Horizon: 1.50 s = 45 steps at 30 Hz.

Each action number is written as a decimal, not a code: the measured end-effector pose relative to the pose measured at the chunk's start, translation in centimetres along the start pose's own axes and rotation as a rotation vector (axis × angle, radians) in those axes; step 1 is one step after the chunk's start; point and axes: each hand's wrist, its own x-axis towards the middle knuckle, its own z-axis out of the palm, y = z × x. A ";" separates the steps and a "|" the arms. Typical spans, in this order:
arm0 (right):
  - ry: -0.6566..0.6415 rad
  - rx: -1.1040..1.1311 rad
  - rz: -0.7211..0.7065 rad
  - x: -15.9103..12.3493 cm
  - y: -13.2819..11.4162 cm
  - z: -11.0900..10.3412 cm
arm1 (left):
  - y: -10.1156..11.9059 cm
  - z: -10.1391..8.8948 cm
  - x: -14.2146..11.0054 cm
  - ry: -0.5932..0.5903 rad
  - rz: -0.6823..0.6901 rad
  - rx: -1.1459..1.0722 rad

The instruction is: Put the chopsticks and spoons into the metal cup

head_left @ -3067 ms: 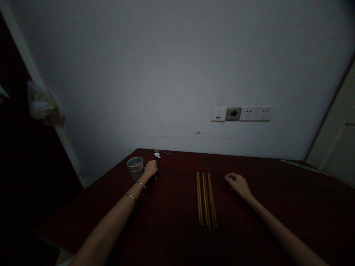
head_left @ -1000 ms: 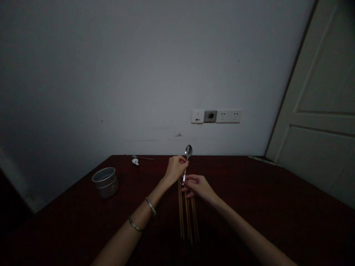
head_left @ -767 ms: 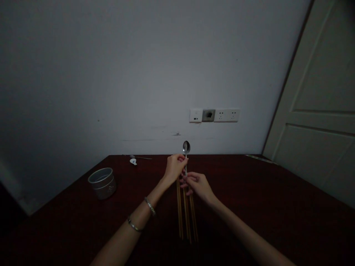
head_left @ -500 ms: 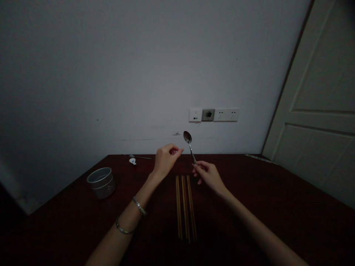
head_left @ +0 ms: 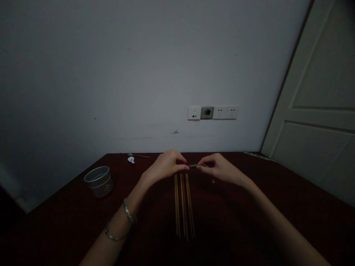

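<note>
An upright metal cup (head_left: 102,187) stands at left on the worktop (head_left: 155,225), its contents too dark to tell. Left hand (head_left: 165,164) and right hand (head_left: 221,169) are pinched on opposite ends of the spoon (head_left: 193,166), its long axis running left-right beyond the lengthwise chopsticks (head_left: 183,207), bowl direction hidden.

Slim metal spoon (head_left: 193,166), seemingly level, above the chopsticks' (head_left: 183,207) far ends.

One head-worn camera is facing forward and down, looking over a near table (head_left: 235,225) toward a pale wall (head_left: 138,74)
</note>
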 end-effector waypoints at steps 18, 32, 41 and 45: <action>0.214 0.431 0.111 3.0 4.1 1.3 | -1.3 7.7 1.8 0.001 -0.430 -0.829; 0.282 0.565 0.495 4.2 12.1 4.6 | -8.5 8.1 0.8 -0.028 -0.513 -0.755; 0.182 0.465 0.583 5.7 13.2 6.2 | -12.3 9.1 -0.5 0.026 -0.634 -0.777; 0.149 0.356 0.599 6.3 13.2 6.8 | -14.0 9.6 -1.1 0.059 -0.672 -0.799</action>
